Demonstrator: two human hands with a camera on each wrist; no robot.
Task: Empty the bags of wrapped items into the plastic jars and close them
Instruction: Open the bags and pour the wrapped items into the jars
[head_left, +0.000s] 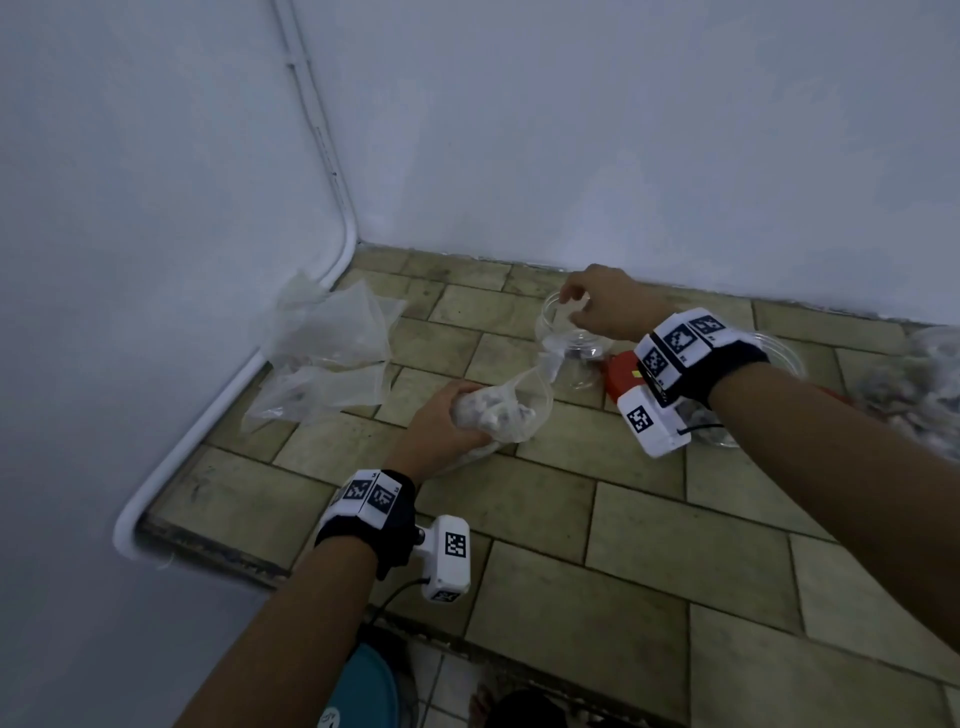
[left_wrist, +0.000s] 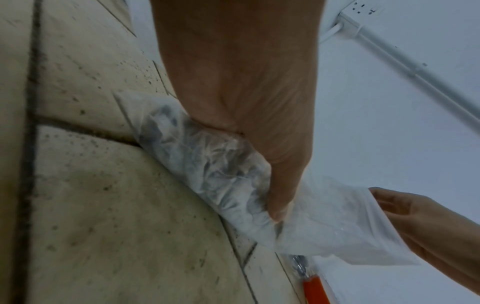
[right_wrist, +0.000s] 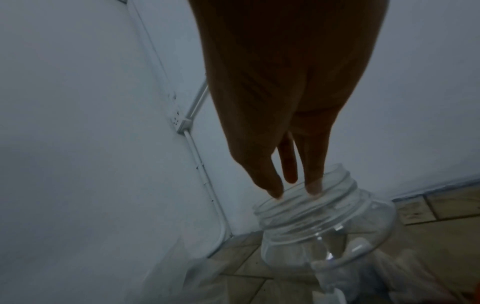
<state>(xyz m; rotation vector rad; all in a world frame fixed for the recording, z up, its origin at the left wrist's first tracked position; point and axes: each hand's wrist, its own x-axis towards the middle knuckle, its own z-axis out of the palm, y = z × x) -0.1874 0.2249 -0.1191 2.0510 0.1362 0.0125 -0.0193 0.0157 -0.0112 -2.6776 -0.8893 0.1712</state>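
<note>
My left hand (head_left: 441, 423) grips a clear plastic bag (head_left: 501, 413) of white and grey lumps low over the tiled floor. The bag's open mouth points at a clear plastic jar (head_left: 571, 353). In the left wrist view the left hand (left_wrist: 246, 107) squeezes the bag (left_wrist: 207, 164), thumb pressed into it. My right hand (head_left: 597, 306) arches over the jar's open mouth. In the right wrist view the right hand (right_wrist: 293, 191) pinches the jar (right_wrist: 324, 232) by its threaded rim with thumb and fingertips. The jar looks almost empty.
A red lid (head_left: 621, 379) lies on the floor just right of the jar. Empty clear bags (head_left: 332, 353) lie in the left corner by a white conduit (head_left: 208, 426). More clear containers and bags (head_left: 919, 384) sit at the far right. White walls close in behind and left.
</note>
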